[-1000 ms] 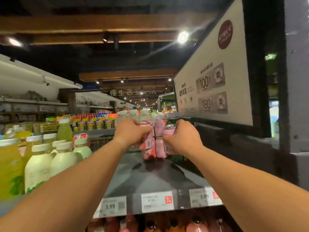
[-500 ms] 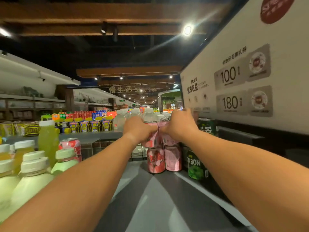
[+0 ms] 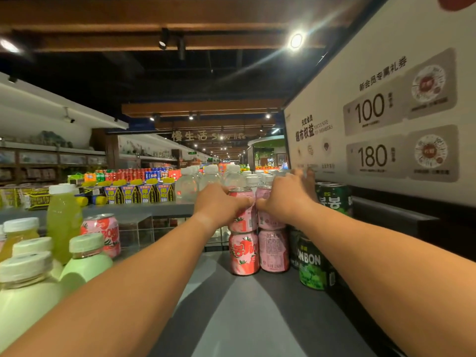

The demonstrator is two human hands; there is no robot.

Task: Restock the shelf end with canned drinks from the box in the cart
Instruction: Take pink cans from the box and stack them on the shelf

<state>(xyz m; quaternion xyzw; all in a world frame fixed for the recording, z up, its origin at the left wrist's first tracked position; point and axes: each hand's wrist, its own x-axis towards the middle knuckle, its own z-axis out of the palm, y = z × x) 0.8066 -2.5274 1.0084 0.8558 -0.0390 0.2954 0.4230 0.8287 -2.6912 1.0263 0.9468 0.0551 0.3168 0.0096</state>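
Pale green bottles (image 3: 87,256) nearest, left of the grey shelf (image 3: 247,318). Further in, left hand (image 3: 219,204) wraps the upper pink strawberry can (image 3: 243,215); right hand (image 3: 286,197) grips its pink neighbour (image 3: 269,217) (fingers seemingly curled behind), both stacked on lower pink cans (image 3: 244,253). Green cans (image 3: 313,264) alongside.

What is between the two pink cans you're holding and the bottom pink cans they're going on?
Nothing visible. The left hand and right hand each hold an upper pink strawberry drink can, apparently already resting on the lower pink strawberry cans on the grey shelf.
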